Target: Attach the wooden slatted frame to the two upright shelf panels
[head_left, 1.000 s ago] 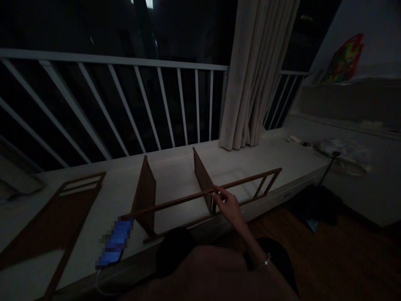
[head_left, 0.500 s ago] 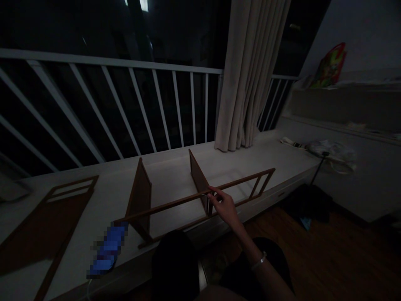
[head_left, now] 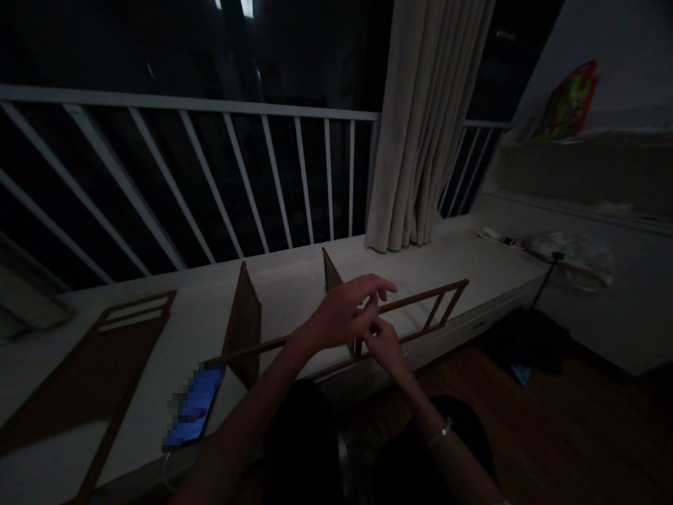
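A brown wooden frame (head_left: 420, 298) lies along the white ledge, with one upright panel (head_left: 246, 326) on the left and another panel (head_left: 331, 272) near its middle. My left hand (head_left: 344, 312) is above the middle joint, its fingers bent, thumb side meeting my right hand. My right hand (head_left: 385, 344), just below, has its thumb and forefinger pinched together. The fingertips overlap, and whatever they hold is too small and dark to make out. My left hand covers part of the front rail and the lower part of the middle panel.
A flat brown wooden panel (head_left: 99, 372) rests at left on the white ledge (head_left: 294, 294). A lit phone (head_left: 194, 410) with a cable lies near the front edge. White railings (head_left: 231, 111) and a curtain (head_left: 415, 126) stand behind. A dark heap (head_left: 531, 351) is on the floor.
My left hand has come in from the lower left to meet my right hand at the middle joint. A thin pale piece seen earlier at my right fingertips is now hidden. The view shifted slightly.
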Available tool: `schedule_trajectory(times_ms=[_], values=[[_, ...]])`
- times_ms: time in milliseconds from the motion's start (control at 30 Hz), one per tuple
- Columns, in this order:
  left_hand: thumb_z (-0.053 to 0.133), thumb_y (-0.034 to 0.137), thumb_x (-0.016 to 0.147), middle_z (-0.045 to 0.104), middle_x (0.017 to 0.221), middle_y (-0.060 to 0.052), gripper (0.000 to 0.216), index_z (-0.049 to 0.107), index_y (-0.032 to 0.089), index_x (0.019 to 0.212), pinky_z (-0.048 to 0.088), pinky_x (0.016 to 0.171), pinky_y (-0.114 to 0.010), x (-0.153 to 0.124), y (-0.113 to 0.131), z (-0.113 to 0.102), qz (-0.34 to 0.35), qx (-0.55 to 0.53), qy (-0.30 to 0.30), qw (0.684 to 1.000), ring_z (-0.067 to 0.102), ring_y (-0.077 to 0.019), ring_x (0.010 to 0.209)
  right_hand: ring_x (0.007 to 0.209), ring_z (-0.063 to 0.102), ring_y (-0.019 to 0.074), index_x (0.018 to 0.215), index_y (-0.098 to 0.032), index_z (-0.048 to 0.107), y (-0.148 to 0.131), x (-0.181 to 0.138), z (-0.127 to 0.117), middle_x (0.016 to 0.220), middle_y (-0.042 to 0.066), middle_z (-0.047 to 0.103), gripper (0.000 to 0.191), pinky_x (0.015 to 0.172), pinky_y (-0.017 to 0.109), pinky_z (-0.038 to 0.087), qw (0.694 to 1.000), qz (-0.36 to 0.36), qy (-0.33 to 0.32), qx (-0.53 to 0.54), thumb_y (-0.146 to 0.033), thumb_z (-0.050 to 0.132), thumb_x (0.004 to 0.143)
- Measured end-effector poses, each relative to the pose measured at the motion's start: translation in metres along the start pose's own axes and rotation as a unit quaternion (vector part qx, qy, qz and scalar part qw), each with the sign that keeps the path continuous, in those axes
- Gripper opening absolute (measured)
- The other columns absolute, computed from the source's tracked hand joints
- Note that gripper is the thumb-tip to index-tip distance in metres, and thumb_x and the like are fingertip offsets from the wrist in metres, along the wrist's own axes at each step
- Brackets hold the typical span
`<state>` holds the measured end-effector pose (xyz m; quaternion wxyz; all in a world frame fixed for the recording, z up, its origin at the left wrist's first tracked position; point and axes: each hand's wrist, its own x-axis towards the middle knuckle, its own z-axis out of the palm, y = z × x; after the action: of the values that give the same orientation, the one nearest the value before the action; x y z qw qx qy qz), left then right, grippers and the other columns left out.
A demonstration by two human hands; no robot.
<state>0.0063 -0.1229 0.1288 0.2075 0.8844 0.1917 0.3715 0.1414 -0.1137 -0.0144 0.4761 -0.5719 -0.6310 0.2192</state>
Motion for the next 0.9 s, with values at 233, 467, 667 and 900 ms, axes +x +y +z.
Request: schedule_trajectory(times_ms=[233,467,667,900], values=[[0.033,0.016,0.079,0.052,0.104,-0.005,0.028,0.05,0.02,0.102,0.034,0.084,-0.034,-0.007,-0.126,0.008,-0.092,0.233,-0.046,0.967,0.045,-0.0164,0.099,0.051,0.05,0.01,0.108,-0.019,0.054,0.005,0.004,0.006,0.055,-0.002,0.054,0.044,0.052,0.019,0.038,0.999,0.007,-0.011,0.043,-0.044,0.048,0.073],[0.024,0.04,0.085,0.05,0.112,-0.002,0.037,0.049,0.024,0.106,0.024,0.094,-0.034,-0.012,-0.153,0.019,-0.115,0.195,-0.135,0.965,0.034,-0.0164,0.111,0.052,0.05,0.01,0.11,-0.017,0.052,0.009,0.007,0.012,0.056,-0.002,0.055,0.046,0.052,0.02,0.039,0.998,0.016,-0.004,0.063,-0.043,0.049,0.073],[0.033,0.054,0.077,0.037,0.127,0.0,0.044,0.046,0.027,0.11,0.013,0.101,-0.037,-0.017,-0.155,0.019,-0.141,0.084,-0.193,0.967,0.012,-0.0191,0.125,0.052,0.051,0.0105,0.11,-0.016,0.053,0.009,0.007,0.015,0.057,-0.001,0.055,0.045,0.053,0.02,0.04,0.998,0.011,0.004,0.067,-0.041,0.048,0.073],[0.051,0.057,0.064,0.015,0.137,-0.003,0.061,0.04,0.028,0.117,0.007,0.101,-0.046,-0.017,-0.154,0.02,-0.159,0.009,-0.249,0.955,-0.008,-0.0246,0.127,0.055,0.052,0.0102,0.108,-0.018,0.054,0.003,0.006,0.012,0.065,0.0,0.059,0.041,0.055,0.02,0.041,0.998,0.007,0.012,0.065,-0.042,0.047,0.074]])
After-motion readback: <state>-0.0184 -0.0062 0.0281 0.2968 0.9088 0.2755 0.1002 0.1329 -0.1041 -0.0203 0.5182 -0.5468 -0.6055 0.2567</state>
